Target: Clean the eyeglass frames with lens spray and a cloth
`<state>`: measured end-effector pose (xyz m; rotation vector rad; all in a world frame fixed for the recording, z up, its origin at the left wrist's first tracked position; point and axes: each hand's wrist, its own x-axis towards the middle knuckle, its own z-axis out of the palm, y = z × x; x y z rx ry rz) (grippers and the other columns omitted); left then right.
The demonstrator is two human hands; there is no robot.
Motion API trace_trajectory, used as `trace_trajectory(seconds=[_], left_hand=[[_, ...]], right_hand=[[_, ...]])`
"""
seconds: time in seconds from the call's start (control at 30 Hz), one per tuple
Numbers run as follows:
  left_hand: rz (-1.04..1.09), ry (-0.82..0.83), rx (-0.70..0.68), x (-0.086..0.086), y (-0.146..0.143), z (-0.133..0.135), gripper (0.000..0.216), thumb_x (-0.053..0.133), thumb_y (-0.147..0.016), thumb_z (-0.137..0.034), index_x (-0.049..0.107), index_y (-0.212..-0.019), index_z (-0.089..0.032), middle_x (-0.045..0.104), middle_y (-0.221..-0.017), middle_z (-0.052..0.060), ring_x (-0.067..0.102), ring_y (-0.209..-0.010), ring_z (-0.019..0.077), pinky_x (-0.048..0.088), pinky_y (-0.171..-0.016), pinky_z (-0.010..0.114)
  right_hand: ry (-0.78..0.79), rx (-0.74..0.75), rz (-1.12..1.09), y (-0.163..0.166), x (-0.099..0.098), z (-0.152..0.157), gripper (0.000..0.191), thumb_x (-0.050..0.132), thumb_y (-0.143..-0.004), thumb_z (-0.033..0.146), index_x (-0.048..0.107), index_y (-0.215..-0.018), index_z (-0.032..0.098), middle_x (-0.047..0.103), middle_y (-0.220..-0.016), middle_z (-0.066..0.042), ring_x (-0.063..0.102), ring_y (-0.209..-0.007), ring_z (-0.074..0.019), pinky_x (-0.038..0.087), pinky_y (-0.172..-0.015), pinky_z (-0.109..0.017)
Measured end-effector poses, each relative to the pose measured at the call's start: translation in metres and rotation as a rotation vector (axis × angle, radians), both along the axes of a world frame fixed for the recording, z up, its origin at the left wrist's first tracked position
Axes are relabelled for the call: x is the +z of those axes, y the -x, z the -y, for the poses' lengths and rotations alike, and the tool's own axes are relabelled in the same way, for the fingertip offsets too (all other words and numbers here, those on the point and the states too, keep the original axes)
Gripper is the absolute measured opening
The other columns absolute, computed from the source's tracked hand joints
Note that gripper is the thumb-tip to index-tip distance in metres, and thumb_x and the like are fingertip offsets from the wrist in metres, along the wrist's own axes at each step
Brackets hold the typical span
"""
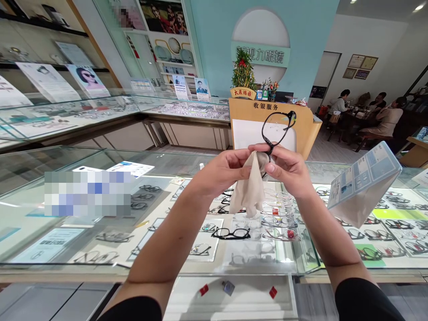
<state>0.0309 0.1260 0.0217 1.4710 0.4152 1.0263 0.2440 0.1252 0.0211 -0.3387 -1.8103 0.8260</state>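
A pair of black-framed eyeglasses (pixel 277 141) is held up in front of me, one lens standing clear above my fingers. My right hand (pixel 288 168) pinches the frame near its bridge. In my left hand (pixel 225 171) is a cream cleaning cloth (pixel 248 196), folded around the lower lens and hanging down below. That lens is mostly hidden by the cloth and fingers. Both hands are closed and close together above the glass display case (pixel 200 263). Another pair of black eyeglasses (pixel 231 233) lies beneath them.
Rows of eyeglasses (pixel 279 221) fill the case. A standing info card (pixel 364 185) is at the right, a pale blue card (pixel 48 245) at the left. Below is an open white drawer (pixel 247 307) with small red tags. A wooden cashier counter (pixel 309 129) stands ahead; several people sit far right.
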Motion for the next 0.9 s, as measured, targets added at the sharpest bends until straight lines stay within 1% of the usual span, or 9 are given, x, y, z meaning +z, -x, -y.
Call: trace_trajectory(seconds=[0.13,0.27,0.33,0.43,0.5,0.57,0.73,0.8,0.9], left_hand=[[0.014,-0.038,0.044,0.000,-0.004,0.004,0.050,0.100,-0.076,-0.053,0.087,-0.113,-0.022,0.080,-0.097,0.005,0.070,-0.083,0.0175,0.054,-0.076,0.028],[0.046,-0.036,0.097,-0.001,-0.007,0.007,0.052,0.094,-0.082,-0.059,0.087,-0.119,-0.024,0.082,-0.099,0.006,0.074,-0.093,0.0218,0.058,-0.088,0.034],[0.073,-0.010,0.106,-0.001,-0.006,0.006,0.048,0.093,-0.084,-0.056,0.087,-0.120,-0.024,0.083,-0.101,0.006,0.076,-0.098,0.0241,0.059,-0.094,0.037],[0.098,0.023,0.094,-0.002,-0.004,0.004,0.044,0.089,-0.086,-0.048,0.087,-0.120,-0.021,0.084,-0.109,0.009,0.076,-0.104,0.0285,0.060,-0.098,0.041],[0.101,0.028,0.090,-0.002,-0.005,0.004,0.044,0.085,-0.089,-0.052,0.088,-0.118,-0.019,0.084,-0.109,0.011,0.076,-0.103,0.0294,0.060,-0.095,0.042],[0.097,0.016,0.119,-0.001,-0.008,0.007,0.046,0.084,-0.090,-0.057,0.088,-0.115,-0.019,0.083,-0.105,0.010,0.075,-0.098,0.0264,0.060,-0.091,0.039],[0.090,-0.062,0.203,-0.001,-0.021,0.012,0.051,0.097,-0.079,-0.058,0.088,-0.113,-0.022,0.081,-0.096,0.004,0.072,-0.086,0.0168,0.057,-0.080,0.028],[0.100,-0.081,0.216,-0.003,-0.025,0.012,0.055,0.101,-0.073,-0.057,0.088,-0.113,-0.022,0.082,-0.095,0.004,0.072,-0.084,0.0162,0.056,-0.077,0.027],[0.107,-0.108,0.238,-0.006,-0.027,0.012,0.061,0.106,-0.066,-0.050,0.087,-0.117,-0.023,0.082,-0.094,0.002,0.073,-0.086,0.0171,0.057,-0.080,0.027]], right_hand=[[0.035,0.028,-0.040,-0.001,0.000,-0.002,0.037,0.081,-0.096,0.058,0.086,-0.124,0.034,0.083,-0.124,-0.004,0.073,-0.113,-0.0231,0.056,-0.114,-0.045],[0.101,0.016,-0.033,-0.003,-0.003,-0.006,0.043,0.084,-0.092,0.063,0.086,-0.121,0.031,0.081,-0.109,-0.004,0.073,-0.103,-0.0221,0.061,-0.100,-0.040],[0.126,0.015,-0.027,-0.005,-0.004,-0.008,0.049,0.085,-0.089,0.066,0.086,-0.121,0.029,0.079,-0.105,-0.005,0.072,-0.100,-0.0220,0.061,-0.095,-0.039],[0.147,0.020,-0.024,-0.006,-0.004,-0.010,0.051,0.085,-0.087,0.069,0.085,-0.116,0.027,0.080,-0.110,-0.007,0.072,-0.099,-0.0230,0.062,-0.093,-0.039],[0.148,0.020,-0.026,-0.006,-0.004,-0.010,0.049,0.086,-0.086,0.070,0.085,-0.112,0.028,0.080,-0.114,-0.007,0.071,-0.098,-0.0234,0.062,-0.091,-0.040],[0.143,0.019,-0.027,-0.005,-0.004,-0.010,0.048,0.086,-0.086,0.069,0.086,-0.112,0.029,0.080,-0.115,-0.007,0.071,-0.098,-0.0233,0.062,-0.091,-0.040],[0.115,0.041,-0.031,-0.002,-0.003,-0.008,0.043,0.085,-0.089,0.064,0.087,-0.118,0.031,0.080,-0.114,-0.005,0.071,-0.108,-0.0230,0.059,-0.098,-0.040],[0.110,0.038,-0.026,-0.002,-0.003,-0.007,0.045,0.085,-0.089,0.064,0.087,-0.119,0.030,0.080,-0.115,-0.006,0.070,-0.110,-0.0234,0.059,-0.101,-0.041],[0.099,0.027,-0.007,-0.003,-0.002,-0.007,0.049,0.085,-0.088,0.066,0.087,-0.120,0.028,0.080,-0.114,-0.007,0.070,-0.114,-0.0244,0.057,-0.106,-0.042]])
